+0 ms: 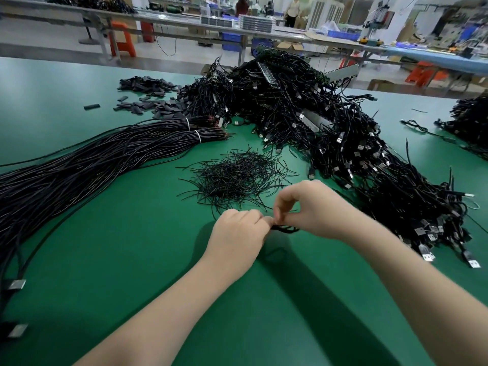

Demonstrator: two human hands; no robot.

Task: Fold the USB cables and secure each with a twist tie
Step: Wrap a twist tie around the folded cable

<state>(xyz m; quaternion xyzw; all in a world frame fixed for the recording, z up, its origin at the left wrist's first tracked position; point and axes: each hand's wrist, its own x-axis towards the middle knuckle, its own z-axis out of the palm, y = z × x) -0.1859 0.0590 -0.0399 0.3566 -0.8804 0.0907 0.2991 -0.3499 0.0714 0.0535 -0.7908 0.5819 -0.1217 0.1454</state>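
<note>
My left hand [237, 233] grips a folded USB cable [286, 229] over the near green table [132, 247], my right hand [311, 207] pinching at it, twist ties [237, 175] heaped just beyond, tied cables [343, 133] piled far right.

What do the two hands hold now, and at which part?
Both the left hand and the right hand pinch a small folded black cable where their fingertips meet; the exact part gripped is hidden.
</note>
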